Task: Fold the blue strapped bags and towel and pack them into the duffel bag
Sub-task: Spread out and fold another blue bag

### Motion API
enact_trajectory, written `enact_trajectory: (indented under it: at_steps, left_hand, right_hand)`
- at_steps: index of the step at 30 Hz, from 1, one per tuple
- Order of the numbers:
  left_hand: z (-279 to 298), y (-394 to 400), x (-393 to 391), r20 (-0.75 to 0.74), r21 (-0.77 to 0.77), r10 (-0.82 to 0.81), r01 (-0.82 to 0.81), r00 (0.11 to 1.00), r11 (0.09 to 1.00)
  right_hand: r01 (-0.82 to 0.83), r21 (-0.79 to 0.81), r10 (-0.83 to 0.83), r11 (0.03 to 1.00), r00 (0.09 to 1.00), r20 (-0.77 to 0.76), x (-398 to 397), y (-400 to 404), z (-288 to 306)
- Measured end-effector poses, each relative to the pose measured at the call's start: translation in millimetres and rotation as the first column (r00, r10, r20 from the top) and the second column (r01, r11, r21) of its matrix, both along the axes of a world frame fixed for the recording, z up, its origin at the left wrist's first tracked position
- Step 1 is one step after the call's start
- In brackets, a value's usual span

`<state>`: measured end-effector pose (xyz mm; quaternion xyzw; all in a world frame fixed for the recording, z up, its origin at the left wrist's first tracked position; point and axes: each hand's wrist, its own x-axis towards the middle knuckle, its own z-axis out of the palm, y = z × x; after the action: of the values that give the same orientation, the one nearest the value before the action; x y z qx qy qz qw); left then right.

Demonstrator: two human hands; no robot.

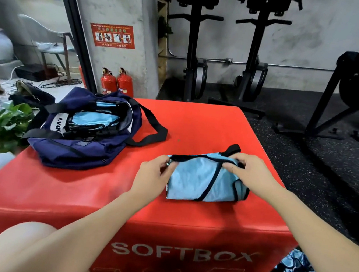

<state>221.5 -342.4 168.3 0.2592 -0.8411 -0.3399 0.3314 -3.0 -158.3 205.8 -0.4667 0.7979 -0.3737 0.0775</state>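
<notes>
**Folded blue bag under both hands, duffel waiting to the far left**

We have a light blue bag (205,180) lying folded on the near right part of the red box (197,124), which serves as our desk. Its long axis runs left to right, straight across in front of us, with a black strap poking out at its far right corner.

Our left hand (154,173) pinches the bag's far left corner, fingers curled on the dark trim. Our right hand (248,172) lies over the far right end, fingers bent down on the top edge and gripping the fabric there. So each hand holds one end of the long axis, and the bag sits directly between them.

The navy duffel bag (86,132) lies open on the far left of the box, well apart from the folded bag. Blue fabric already shows inside its mouth. A black strap loops out from it toward the middle.

We judge the fold nearly finished. The duffel lies up and to the left of our hands, so the left hand is the nearer one to lead the carry.
</notes>
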Motion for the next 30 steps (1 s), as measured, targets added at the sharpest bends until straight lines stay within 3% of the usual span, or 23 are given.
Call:
enact_trajectory:
  at_steps: [10, 14, 17, 20, 22, 24, 26, 28, 30]
  left_hand:
    - [-15, -64, -59, 0.281, 0.020, 0.197, -0.212, 0.939, 0.977]
    - [-22, -75, -65, 0.450, -0.023, 0.242, -0.260, 0.860, 0.965]
    - [-24, -83, -65, 0.550, -0.098, 0.260, -0.248, 0.794, 0.964]
    - [-19, -85, -64, 0.579, -0.133, 0.268, -0.235, 0.770, 0.963]
    - [-14, -79, -65, 0.520, -0.195, 0.307, -0.239, 0.797, 0.951]
    - [-14, -70, -67, 0.363, -0.282, 0.268, -0.169, 0.892, 0.944]
    - [-18, -57, -71, 0.257, -0.343, 0.018, 0.073, 0.966, 0.936]
    - [-28, -46, -76, 0.338, -0.333, -0.255, 0.369, 0.906, 0.868]
    - [-36, -35, -77, 0.521, -0.254, -0.330, 0.512, 0.787, 0.820]
  right_hand:
    - [-0.013, 0.241, 0.004, 0.970, 0.999, 0.036, -57, -81, -12]
    - [-0.042, 0.286, 0.045, 0.957, 0.999, -0.002, -64, -92, -22]
    - [-0.054, 0.312, 0.036, 0.949, 0.997, 0.063, -68, -97, -17]
    - [-0.114, 0.432, 0.064, 0.895, 0.990, 0.128, -70, -93, -8]
    - [-0.111, 0.452, 0.075, 0.885, 0.993, 0.097, -69, -88, -10]
    - [-0.075, 0.386, 0.056, 0.919, 0.997, 0.061, -68, -85, -15]
    - [-0.057, 0.280, 0.034, 0.958, 0.996, 0.085, -69, -83, -20]
    - [-0.023, 0.189, 0.007, 0.982, 0.996, 0.086, -69, -83, -25]
    - [0.041, 0.107, -0.041, 0.993, 0.999, -0.004, -68, -81, -28]
